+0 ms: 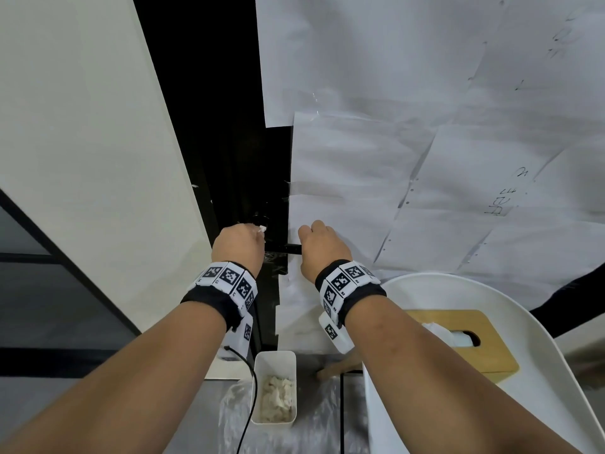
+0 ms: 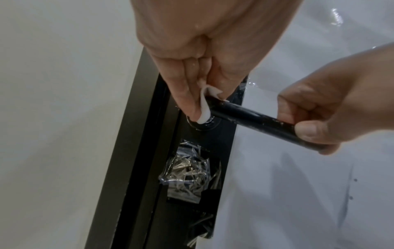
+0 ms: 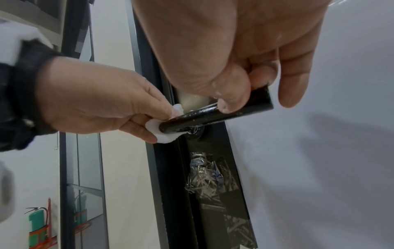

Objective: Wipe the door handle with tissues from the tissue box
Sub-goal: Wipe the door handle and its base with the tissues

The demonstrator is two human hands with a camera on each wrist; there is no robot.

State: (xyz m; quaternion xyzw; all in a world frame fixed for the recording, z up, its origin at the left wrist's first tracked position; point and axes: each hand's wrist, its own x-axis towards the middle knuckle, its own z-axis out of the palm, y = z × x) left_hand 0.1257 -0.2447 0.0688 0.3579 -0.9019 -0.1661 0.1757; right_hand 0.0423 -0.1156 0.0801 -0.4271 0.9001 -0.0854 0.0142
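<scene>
A black bar door handle (image 1: 284, 249) (image 2: 251, 118) (image 3: 204, 116) juts from a dark door covered in white paper. My left hand (image 1: 237, 245) (image 2: 187, 70) (image 3: 102, 107) pinches a small white tissue (image 1: 262, 228) (image 2: 205, 107) (image 3: 158, 128) and presses it against the handle's inner end, near the round base. My right hand (image 1: 322, 247) (image 2: 332, 114) (image 3: 238, 70) grips the handle's outer end with thumb and curled fingers. The wooden tissue box (image 1: 474, 342) sits at lower right with a tissue poking from its slot.
The tissue box lies in a white tray (image 1: 537, 381). A white bin (image 1: 274, 388) with crumpled used tissues stands on the floor below the handle. Crumpled clear tape (image 2: 187, 171) covers the lock below the handle. White wall (image 1: 82, 158) is on the left.
</scene>
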